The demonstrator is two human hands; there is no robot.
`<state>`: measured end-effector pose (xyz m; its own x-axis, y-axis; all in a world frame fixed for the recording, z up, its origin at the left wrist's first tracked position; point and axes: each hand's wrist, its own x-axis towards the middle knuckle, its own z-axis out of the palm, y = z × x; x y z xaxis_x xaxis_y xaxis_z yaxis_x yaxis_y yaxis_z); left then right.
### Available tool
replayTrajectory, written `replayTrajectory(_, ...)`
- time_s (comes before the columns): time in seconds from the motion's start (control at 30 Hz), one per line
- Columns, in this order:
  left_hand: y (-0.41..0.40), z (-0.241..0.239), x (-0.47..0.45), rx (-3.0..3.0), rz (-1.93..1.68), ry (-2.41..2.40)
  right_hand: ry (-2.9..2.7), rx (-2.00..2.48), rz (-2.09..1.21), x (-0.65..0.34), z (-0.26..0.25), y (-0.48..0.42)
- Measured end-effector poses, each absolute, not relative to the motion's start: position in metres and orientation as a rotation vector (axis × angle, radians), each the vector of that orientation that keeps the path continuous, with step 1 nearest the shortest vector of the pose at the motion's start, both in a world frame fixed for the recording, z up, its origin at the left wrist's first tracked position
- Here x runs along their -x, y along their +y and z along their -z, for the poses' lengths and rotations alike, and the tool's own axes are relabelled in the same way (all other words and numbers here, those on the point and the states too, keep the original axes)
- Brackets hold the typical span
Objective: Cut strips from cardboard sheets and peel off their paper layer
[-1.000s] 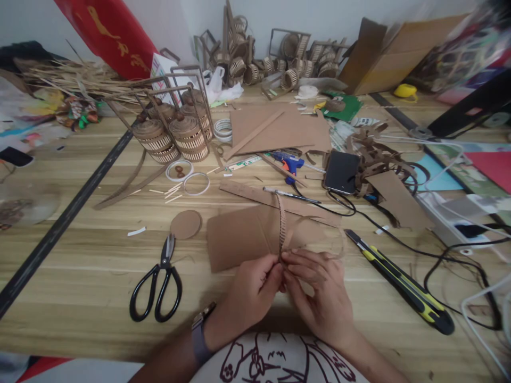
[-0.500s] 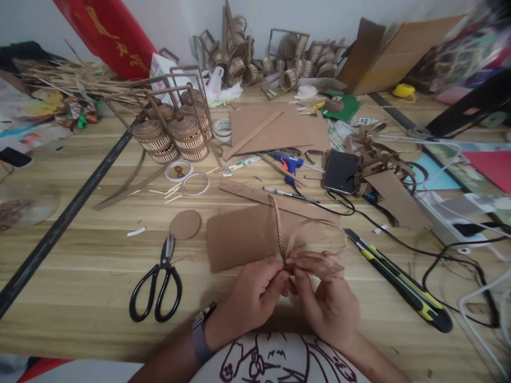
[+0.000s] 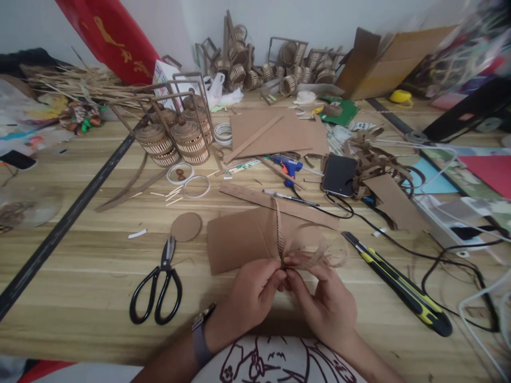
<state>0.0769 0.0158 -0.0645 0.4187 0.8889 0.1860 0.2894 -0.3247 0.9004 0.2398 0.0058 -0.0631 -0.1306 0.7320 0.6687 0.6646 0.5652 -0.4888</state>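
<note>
My left hand (image 3: 255, 290) pinches the lower end of a narrow corrugated cardboard strip (image 3: 279, 226), whose ridged length stands up away from me. Close against it, my right hand (image 3: 329, 295) is closed on the same end, with a thin, curled paper strip (image 3: 319, 252) trailing over its fingers, blurred by motion. The exact pinch point is hidden between the fingertips. Just beyond the hands lies a flat cardboard piece (image 3: 239, 239). Black-handled scissors (image 3: 165, 276) rest left of my left hand, below a cardboard disc (image 3: 187, 227). A yellow-black utility knife (image 3: 399, 287) lies to the right.
Lidded cardboard baskets (image 3: 189, 141) with tall handles stand at the back left. A blue glue gun (image 3: 288, 166), a pen (image 3: 289, 197) and a black phone (image 3: 339, 174) lie mid-table. Tape rolls (image 3: 197, 186) sit left of centre. Cables (image 3: 403, 250) run along the right.
The loose thin strip over my right hand has swung from a wide loop into a blurred bunch nearer the fingers. My right fingers have shifted slightly; both hands keep their pinch.
</note>
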Motion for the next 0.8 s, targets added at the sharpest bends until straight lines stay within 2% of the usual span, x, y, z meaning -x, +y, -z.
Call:
replayTrajectory(0.33,0.014,0.067,-0.076,-1.885,-0.913,0.928,-1.768,1.085,-0.21,-0.242,0.07,0.005)
replayTrajectory(0.67,0.014,0.062,-0.078,-1.694,-0.85,0.961,-1.572,1.151,-0.402,-0.238,0.083,0.002)
replayTrajectory(0.8,0.014,0.062,-0.078,-1.714,-0.862,1.013,-1.658,1.083,-0.356,-0.242,0.074,0.005)
